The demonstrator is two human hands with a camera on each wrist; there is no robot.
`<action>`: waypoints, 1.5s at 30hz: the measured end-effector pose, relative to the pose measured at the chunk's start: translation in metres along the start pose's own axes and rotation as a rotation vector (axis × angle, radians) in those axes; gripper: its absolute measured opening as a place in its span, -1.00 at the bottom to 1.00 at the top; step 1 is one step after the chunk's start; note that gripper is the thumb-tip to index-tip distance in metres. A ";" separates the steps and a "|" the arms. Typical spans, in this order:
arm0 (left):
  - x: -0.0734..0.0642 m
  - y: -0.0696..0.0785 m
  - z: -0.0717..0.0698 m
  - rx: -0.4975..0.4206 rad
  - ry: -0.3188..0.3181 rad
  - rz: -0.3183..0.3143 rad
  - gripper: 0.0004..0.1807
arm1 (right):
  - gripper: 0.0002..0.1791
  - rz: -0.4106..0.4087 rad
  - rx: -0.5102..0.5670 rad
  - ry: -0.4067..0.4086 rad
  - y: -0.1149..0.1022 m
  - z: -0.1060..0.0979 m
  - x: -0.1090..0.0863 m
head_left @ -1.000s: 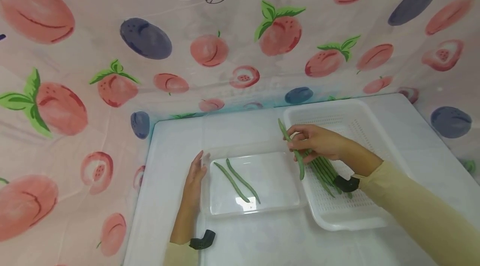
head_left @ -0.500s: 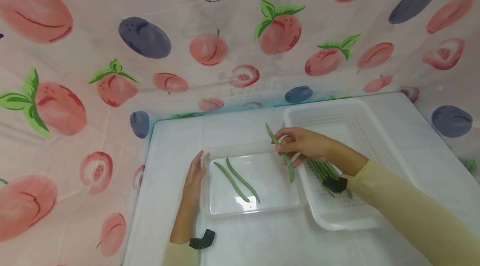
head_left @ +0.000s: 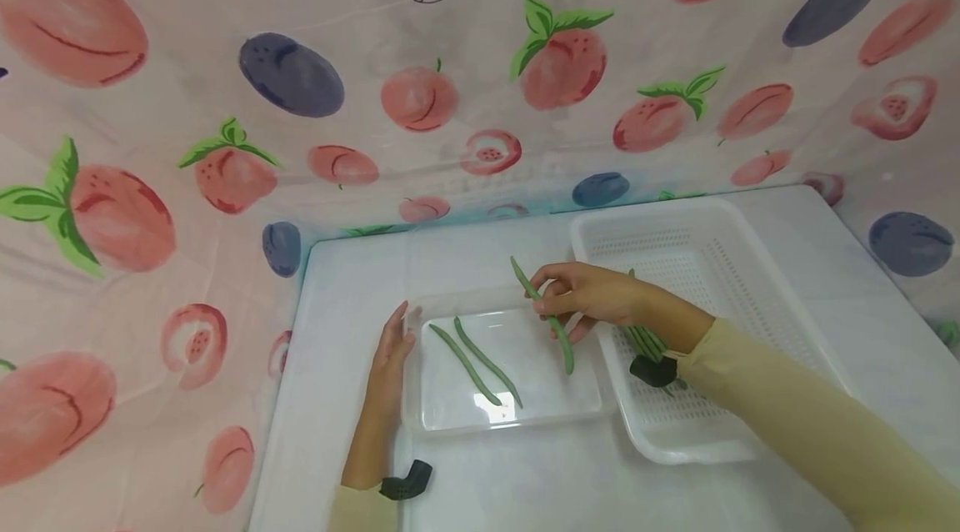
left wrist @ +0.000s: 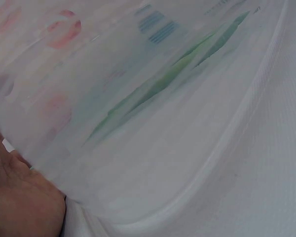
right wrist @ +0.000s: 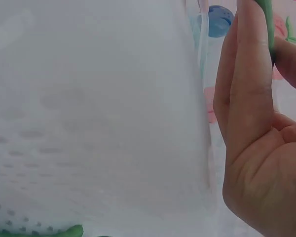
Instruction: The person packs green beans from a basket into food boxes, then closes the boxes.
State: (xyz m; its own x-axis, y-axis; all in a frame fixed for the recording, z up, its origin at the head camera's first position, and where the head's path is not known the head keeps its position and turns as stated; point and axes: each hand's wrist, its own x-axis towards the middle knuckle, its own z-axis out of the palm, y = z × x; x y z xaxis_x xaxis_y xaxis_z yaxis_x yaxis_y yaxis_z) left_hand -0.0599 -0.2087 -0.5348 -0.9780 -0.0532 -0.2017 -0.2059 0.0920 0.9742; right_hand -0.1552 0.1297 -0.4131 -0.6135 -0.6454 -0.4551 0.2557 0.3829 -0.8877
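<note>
Fruit-printed cloth [head_left: 420, 32] hangs behind and around a white counter [head_left: 510, 482], with peaches, strawberry-like fruits and dark blue ovals on a pale pink ground. At the far left of the work, the left hand [head_left: 391, 346] touches the left wall of a clear, shallow box; its grip is spread, the fingers straight. A black device [head_left: 407, 481] sits at that wrist, just above a beige sleeve [head_left: 363, 509]. Next comes the clear box [head_left: 502, 424] itself, rectangular and flat on the counter. On its floor, toward the left half, lie two slender green beans: a left bean [head_left: 467, 365] and a right bean [head_left: 489, 364], near one another and both slanting down to the right. Above the box's right portion, as seen from the head, the right hand [head_left: 596, 290] has its grip pinching a third green bean [head_left: 562, 347] between thumb and fingers; the bean is tilted, its upper end to the left. Farthest right stands a white perforated basket [head_left: 780, 290], larger than the box and close beside it. Its contents are a bundle of green beans [head_left: 643, 342], partly hidden by the right forearm, a second black device [head_left: 654, 371] and a sleeve [head_left: 810, 407].
</note>
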 end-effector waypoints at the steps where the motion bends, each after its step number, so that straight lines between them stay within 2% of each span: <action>1: 0.000 0.001 0.000 0.000 0.000 0.000 -0.47 | -0.58 -0.001 -0.001 -0.005 -0.001 0.001 0.001; 20: 0.000 0.000 0.000 -0.012 -0.013 -0.002 -0.48 | -0.50 0.039 -0.012 -0.024 -0.011 0.010 0.011; 27: 0.001 0.000 0.001 -0.020 -0.013 0.002 -0.47 | -0.53 0.035 -0.044 -0.040 -0.020 0.017 0.015; 34: 0.000 0.000 0.002 -0.031 -0.013 0.002 -0.48 | -0.62 0.025 -0.039 -0.065 -0.023 0.027 0.022; 45: 0.000 0.000 0.001 -0.034 -0.017 0.013 -0.47 | -0.63 0.022 -0.012 -0.091 -0.023 0.039 0.029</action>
State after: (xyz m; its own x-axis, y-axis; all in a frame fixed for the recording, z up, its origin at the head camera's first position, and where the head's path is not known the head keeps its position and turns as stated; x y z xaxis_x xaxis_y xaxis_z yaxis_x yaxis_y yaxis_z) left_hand -0.0603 -0.2076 -0.5348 -0.9811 -0.0353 -0.1903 -0.1922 0.0591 0.9796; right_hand -0.1499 0.0765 -0.4081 -0.5375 -0.6940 -0.4790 0.2589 0.4048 -0.8770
